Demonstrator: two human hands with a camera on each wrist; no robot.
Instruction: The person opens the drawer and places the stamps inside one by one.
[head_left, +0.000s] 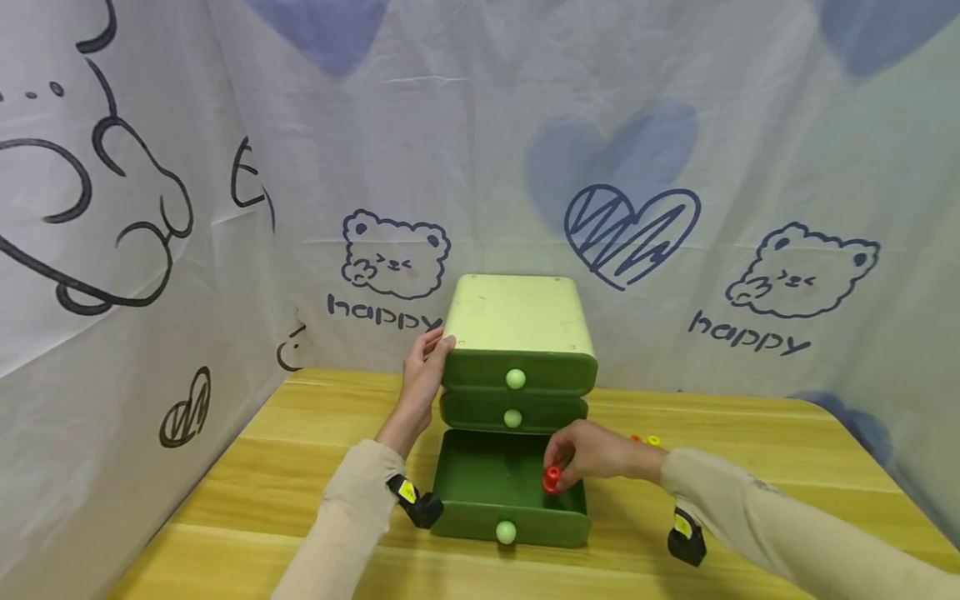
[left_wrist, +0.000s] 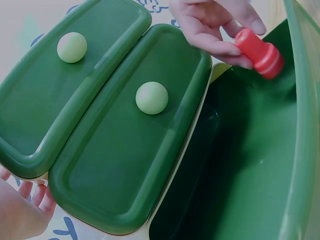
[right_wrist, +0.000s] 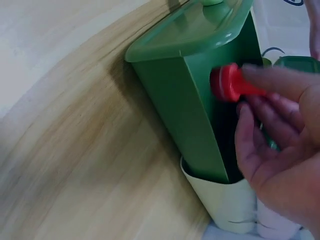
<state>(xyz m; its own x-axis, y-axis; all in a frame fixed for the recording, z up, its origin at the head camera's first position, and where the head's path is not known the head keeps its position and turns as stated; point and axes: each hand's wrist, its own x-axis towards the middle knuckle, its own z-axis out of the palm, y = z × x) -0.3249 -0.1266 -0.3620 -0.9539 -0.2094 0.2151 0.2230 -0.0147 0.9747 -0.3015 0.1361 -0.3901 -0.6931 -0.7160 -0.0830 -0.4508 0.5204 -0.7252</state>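
Observation:
A small drawer cabinet (head_left: 521, 315) with a pale-green top stands on the table, its bottom drawer (head_left: 480, 475) pulled out and its two upper drawers closed. My right hand (head_left: 596, 450) is over the right side of the open drawer. Between thumb and fingers it pinches a small red piece (left_wrist: 261, 54) with a narrow stem and a wider round end. The right wrist view shows the red piece (right_wrist: 232, 82) beside the drawer wall. My left hand (head_left: 423, 375) rests against the cabinet's left side; in the left wrist view its fingers (left_wrist: 42, 200) show at the edge.
Behind my right wrist, a small yellow round piece (head_left: 654, 440) and an orange one (head_left: 635, 438) lie on the wooden table (head_left: 315, 467). A printed white curtain (head_left: 480, 167) hangs behind and to the left. Round pale knobs (head_left: 506, 532) stick out from the drawer fronts.

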